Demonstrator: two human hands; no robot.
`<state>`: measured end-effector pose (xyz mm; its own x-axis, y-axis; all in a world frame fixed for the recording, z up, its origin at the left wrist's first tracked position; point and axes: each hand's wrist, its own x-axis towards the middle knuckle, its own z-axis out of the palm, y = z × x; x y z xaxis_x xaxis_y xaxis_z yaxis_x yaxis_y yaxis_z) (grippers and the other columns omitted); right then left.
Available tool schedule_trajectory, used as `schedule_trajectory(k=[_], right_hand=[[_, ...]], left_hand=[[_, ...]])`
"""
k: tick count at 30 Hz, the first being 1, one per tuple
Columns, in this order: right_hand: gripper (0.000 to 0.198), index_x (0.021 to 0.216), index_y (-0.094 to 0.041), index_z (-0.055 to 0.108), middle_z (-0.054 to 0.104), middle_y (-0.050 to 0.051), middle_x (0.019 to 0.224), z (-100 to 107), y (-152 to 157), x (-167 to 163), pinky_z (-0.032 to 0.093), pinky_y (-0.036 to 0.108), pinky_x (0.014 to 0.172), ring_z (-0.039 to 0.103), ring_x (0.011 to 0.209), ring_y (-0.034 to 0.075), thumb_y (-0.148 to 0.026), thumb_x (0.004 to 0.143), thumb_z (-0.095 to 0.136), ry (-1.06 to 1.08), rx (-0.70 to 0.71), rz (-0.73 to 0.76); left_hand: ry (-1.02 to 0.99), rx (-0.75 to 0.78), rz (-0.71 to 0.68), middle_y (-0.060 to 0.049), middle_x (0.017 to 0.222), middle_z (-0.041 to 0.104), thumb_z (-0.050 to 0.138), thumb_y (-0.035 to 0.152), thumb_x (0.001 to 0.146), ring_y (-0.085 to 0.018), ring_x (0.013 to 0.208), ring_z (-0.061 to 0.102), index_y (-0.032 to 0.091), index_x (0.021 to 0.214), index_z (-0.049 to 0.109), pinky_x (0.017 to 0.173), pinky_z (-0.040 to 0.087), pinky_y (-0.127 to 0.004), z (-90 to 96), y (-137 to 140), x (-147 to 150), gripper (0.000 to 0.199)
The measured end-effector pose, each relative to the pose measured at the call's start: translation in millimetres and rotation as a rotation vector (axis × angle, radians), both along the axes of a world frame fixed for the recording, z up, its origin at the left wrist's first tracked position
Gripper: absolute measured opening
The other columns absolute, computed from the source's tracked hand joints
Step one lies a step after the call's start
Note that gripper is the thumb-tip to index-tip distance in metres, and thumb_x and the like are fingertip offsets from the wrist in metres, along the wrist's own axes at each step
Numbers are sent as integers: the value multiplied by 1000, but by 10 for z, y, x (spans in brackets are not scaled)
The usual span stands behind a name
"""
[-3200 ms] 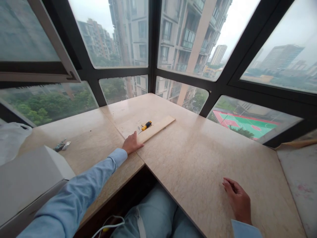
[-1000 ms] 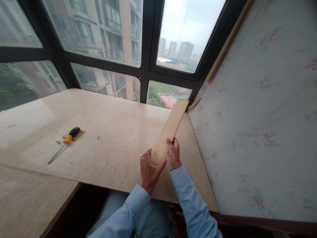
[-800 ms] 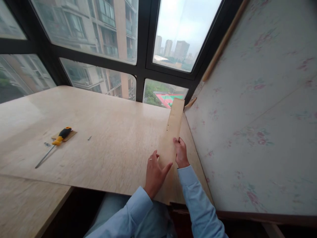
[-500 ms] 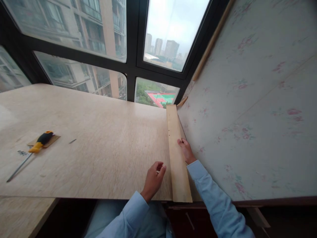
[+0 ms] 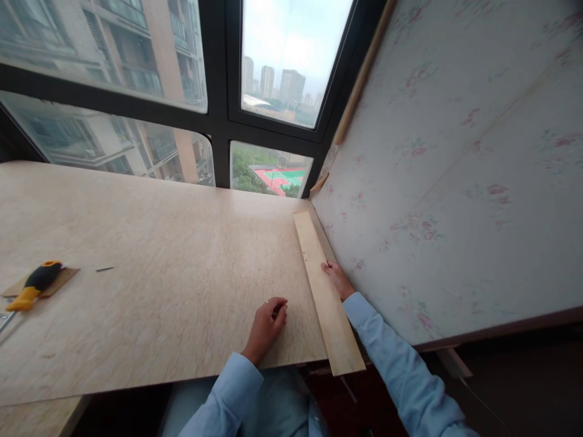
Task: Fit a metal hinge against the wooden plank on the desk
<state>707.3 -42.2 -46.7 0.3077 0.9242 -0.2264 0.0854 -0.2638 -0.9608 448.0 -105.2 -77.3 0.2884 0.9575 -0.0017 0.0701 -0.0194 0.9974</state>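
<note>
A long, pale wooden board (image 5: 325,297) lies at a slant near the wall, its near end past the counter's front edge. Two small dark holes show by its left edge. My right hand (image 5: 337,279) grips the board's right edge, thumb on top and the other fingers out of sight. Left of the board, my left hand (image 5: 268,325) is over the counter with curled fingers pressed together. A tiny light speck shows at its fingers; I cannot make out what it is.
A yellow-and-black screwdriver (image 5: 36,284) rests on a small brown piece (image 5: 68,279) on the marbled counter (image 5: 159,291). A thin dark metal bit (image 5: 104,269) lies nearby. Black-framed windows (image 5: 218,115) stand behind, and a flowered wall (image 5: 432,170) rises on the right.
The board has come nearer, its far end away from the window and its near end past the counter edge. The view has shifted right. My right hand keeps its grip; my left stays curled.
</note>
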Motion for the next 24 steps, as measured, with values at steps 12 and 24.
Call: schedule_trajectory(k=[12,24], right_hand=[[33,82,-18,63,74,4,80,26,-26,-45,49,30,66,65,74,20,-47,67,61,-201,9,4],[50,96,-17,73,77,14,102,126,-57,-19,50,36,85,68,103,29,-48,60,84,-677,-124,94]], left_hand=[[12,72,15,-7,76,70,55,36,85,-20,65,67,16,92,69,62,56,-33,14,-28,-26,25],[-107,-40,30,-7,77,69,58,39,80,-18,63,67,15,90,68,58,57,-31,65,-40,-35,29]])
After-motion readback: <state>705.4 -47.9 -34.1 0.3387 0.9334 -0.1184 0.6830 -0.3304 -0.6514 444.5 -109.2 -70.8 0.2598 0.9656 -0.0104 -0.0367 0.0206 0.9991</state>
